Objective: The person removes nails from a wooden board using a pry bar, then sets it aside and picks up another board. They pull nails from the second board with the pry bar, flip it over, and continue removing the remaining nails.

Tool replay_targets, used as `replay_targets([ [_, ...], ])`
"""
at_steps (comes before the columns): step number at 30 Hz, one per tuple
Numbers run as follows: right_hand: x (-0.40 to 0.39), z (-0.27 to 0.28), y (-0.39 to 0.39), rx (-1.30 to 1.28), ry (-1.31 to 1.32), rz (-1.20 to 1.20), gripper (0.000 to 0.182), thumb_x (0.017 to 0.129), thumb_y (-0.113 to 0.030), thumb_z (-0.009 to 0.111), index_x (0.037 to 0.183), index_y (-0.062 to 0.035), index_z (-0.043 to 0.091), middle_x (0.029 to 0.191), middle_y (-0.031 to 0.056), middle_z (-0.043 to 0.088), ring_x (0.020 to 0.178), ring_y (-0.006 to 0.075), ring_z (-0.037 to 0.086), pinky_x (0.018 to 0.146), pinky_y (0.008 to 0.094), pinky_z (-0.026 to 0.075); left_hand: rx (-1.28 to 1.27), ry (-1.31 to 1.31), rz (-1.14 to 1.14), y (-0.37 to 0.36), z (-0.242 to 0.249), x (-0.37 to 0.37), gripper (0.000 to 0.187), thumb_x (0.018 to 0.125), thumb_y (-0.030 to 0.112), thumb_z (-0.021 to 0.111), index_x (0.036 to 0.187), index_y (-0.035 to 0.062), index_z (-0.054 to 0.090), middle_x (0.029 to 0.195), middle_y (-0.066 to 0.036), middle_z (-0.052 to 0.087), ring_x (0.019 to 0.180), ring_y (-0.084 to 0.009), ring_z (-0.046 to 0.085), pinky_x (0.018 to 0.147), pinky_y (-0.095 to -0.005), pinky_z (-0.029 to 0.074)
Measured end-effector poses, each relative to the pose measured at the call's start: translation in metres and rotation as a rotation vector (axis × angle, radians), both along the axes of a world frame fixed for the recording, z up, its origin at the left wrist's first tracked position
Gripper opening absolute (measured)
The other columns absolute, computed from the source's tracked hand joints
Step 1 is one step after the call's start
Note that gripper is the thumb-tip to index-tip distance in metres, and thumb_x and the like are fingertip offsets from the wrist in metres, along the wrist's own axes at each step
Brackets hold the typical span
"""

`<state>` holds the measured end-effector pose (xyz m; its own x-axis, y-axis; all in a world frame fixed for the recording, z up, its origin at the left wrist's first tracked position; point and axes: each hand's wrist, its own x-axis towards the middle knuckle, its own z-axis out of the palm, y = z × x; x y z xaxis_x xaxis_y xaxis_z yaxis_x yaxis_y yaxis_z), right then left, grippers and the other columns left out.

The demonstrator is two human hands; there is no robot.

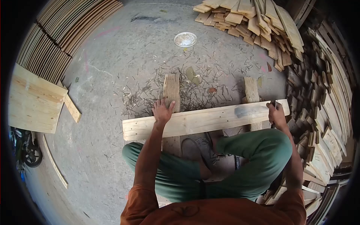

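A long pale plank [202, 120] with several dark spots and a grey smudge lies crosswise over two wooden supports, the left one [171, 88] and the right one [251, 88]. At the plank's far edge, beside the left support, my left hand [163, 111] rests with its fingers apart, holding nothing. Near the plank's right end, my right hand [276, 114] is closed round a narrow dark object, mostly hidden by the fingers, that I cannot make out.
Nails [202, 90] and a few leaves litter the concrete floor beyond the plank. A round metallic disc [185, 39] lies farther off. Boards are stacked at the upper left [75, 26] and upper right [251, 18], with more wood along the right. A plywood sheet [35, 99] is at the left.
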<state>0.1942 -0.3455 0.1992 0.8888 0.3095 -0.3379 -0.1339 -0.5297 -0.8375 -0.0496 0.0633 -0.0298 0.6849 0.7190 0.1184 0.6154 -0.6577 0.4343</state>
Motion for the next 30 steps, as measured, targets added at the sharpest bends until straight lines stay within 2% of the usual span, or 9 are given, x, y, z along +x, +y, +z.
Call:
replay_targets([
  [4, -0.015, -0.134, -0.112, 0.103, -0.058, -0.473, 0.022, 0.082, -0.020, 0.070, 0.093, -0.0053, 0.057, 0.061, 0.0005, 0.048, 0.054, 0.0144, 0.048, 0.053, 0.0330, 0.040, -0.050, 0.080, -0.075, 0.045, -0.013, -0.011, 0.076, 0.094, 0.062, 0.044, 0.140, 0.0014, 0.044, 0.139, -0.022, 0.046, 0.129, -0.0424, 0.042, 0.104, -0.0580, 0.034],
  [5, -0.048, -0.110, -0.098, 0.085, 0.066, -0.680, 0.031, 0.080, -0.022, 0.073, 0.099, -0.0035, 0.056, 0.074, 0.0046, 0.054, 0.067, 0.0195, 0.056, 0.062, 0.0362, 0.046, -0.067, 0.227, 0.004, 0.065, -0.030, -0.014, 0.079, 0.094, 0.065, 0.040, 0.142, 0.0025, 0.041, 0.146, -0.022, 0.041, 0.135, -0.0414, 0.036, 0.108, -0.0579, 0.030],
  [9, -0.072, -0.190, -0.141, 0.196, -0.097, -0.747, 0.037, 0.082, -0.024, 0.073, 0.105, -0.0011, 0.057, 0.085, 0.0081, 0.058, 0.075, 0.0224, 0.059, 0.067, 0.0406, 0.048, -0.038, 0.483, 0.194, 0.086, -0.024, -0.018, 0.094, 0.085, 0.077, 0.044, 0.152, 0.0129, 0.031, 0.160, -0.024, 0.014, 0.146, -0.0471, 0.011, 0.112, -0.0657, 0.015],
  [15, -0.104, -0.204, -0.151, -0.196, -0.615, -0.541, 0.036, 0.085, -0.026, 0.072, 0.107, -0.0007, 0.058, 0.089, 0.0089, 0.060, 0.077, 0.0222, 0.059, 0.067, 0.0415, 0.049, -0.151, 0.578, -0.208, 0.152, 0.016, -0.029, 0.089, 0.084, 0.065, 0.059, 0.139, -0.0042, 0.047, 0.135, -0.030, 0.052, 0.132, -0.0410, 0.046, 0.110, -0.0430, 0.037],
  [19, -0.071, -0.157, -0.150, -0.151, -0.619, -0.560, 0.029, 0.090, -0.026, 0.068, 0.106, -0.0024, 0.059, 0.089, 0.0079, 0.062, 0.077, 0.0193, 0.059, 0.068, 0.0375, 0.050, -0.166, 0.645, -0.099, 0.187, 0.052, -0.088, 0.086, 0.084, 0.063, 0.061, 0.133, -0.0067, 0.051, 0.131, -0.031, 0.055, 0.127, -0.0413, 0.051, 0.106, -0.0435, 0.041],
  [21, -0.064, -0.148, -0.130, 0.499, 0.269, -0.476, 0.025, 0.092, -0.026, 0.065, 0.102, -0.0040, 0.060, 0.087, 0.0064, 0.062, 0.075, 0.0160, 0.059, 0.067, 0.0316, 0.050, -0.135, 0.561, 0.077, 0.191, 0.047, -0.126, 0.087, 0.082, 0.063, 0.063, 0.129, -0.0092, 0.053, 0.126, -0.034, 0.056, 0.123, -0.0436, 0.053, 0.102, -0.0462, 0.044],
  [23, -0.079, -0.133, -0.089, 0.655, 0.518, -0.413, 0.026, 0.093, -0.027, 0.064, 0.104, -0.0039, 0.060, 0.086, 0.0063, 0.062, 0.074, 0.0141, 0.059, 0.066, 0.0299, 0.051, -0.067, 0.503, 0.228, 0.187, 0.022, -0.164, 0.087, 0.085, 0.066, 0.054, 0.121, -0.0130, 0.056, 0.121, -0.035, 0.058, 0.118, -0.0479, 0.055, 0.097, -0.0502, 0.045],
  [27, -0.081, -0.109, -0.059, 0.702, 0.390, -0.239, 0.036, 0.092, -0.033, 0.063, 0.113, -0.0035, 0.059, 0.089, 0.0086, 0.063, 0.074, 0.0158, 0.062, 0.066, 0.0310, 0.052, -0.706, 0.101, 0.492, 0.164, -0.037, -0.208, 0.085, 0.090, 0.066, 0.046, 0.119, -0.0133, 0.056, 0.112, -0.031, 0.064, 0.103, -0.0437, 0.062, 0.088, -0.0490, 0.048],
  [30, -0.068, -0.129, -0.026, 0.690, 0.561, -0.286, 0.039, 0.092, -0.035, 0.063, 0.116, -0.0041, 0.058, 0.091, 0.0095, 0.063, 0.075, 0.0162, 0.062, 0.066, 0.0313, 0.052, -0.397, -0.148, 0.567, 0.131, -0.053, -0.203, 0.082, 0.089, 0.068, 0.047, 0.104, -0.0110, 0.061, 0.097, -0.028, 0.067, 0.090, -0.0406, 0.065, 0.081, -0.0491, 0.049],
])
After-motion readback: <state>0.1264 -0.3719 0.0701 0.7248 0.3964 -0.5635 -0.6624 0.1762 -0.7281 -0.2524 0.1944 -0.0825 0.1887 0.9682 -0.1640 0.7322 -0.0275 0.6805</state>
